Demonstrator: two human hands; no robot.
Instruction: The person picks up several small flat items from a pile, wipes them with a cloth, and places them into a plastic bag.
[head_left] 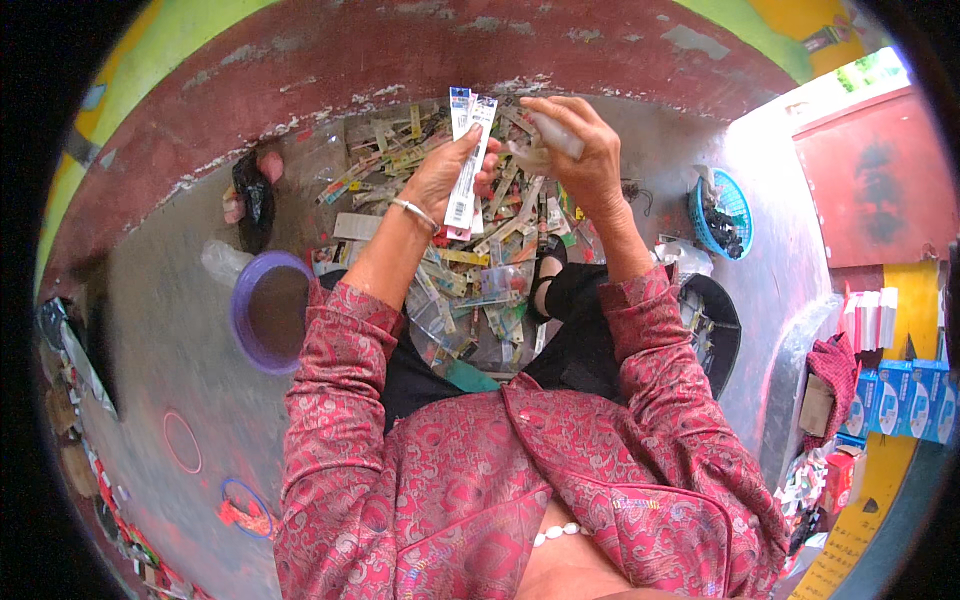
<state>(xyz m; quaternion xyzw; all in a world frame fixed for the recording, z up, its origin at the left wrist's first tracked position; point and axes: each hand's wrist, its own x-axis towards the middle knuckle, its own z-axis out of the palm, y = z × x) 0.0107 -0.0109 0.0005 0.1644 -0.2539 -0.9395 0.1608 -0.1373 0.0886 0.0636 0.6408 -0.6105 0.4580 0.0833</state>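
Observation:
My left hand [440, 182], with a bangle at its wrist, is closed around a few long, narrow printed packets [462, 200]. They are mostly white with blue and pink parts, and my thumb presses on the top one. To the right, my raised right hand [592, 165] is curled around a whitish, translucent piece of plastic [558, 135], perhaps a thin bag or sleeve. The two hands are apart. Below them, a loose pile of similar narrow packets [463, 257] spreads over the floor between my legs and out toward the wall.
A purple basin [240, 318] stands at the left, near a dark plastic bag [254, 200]. On the right are a blue basket [742, 208] with dark contents and a black tub [728, 335]. Blue boxes [893, 398] sit at the far right. A red-brown wall [330, 70] bounds the far side.

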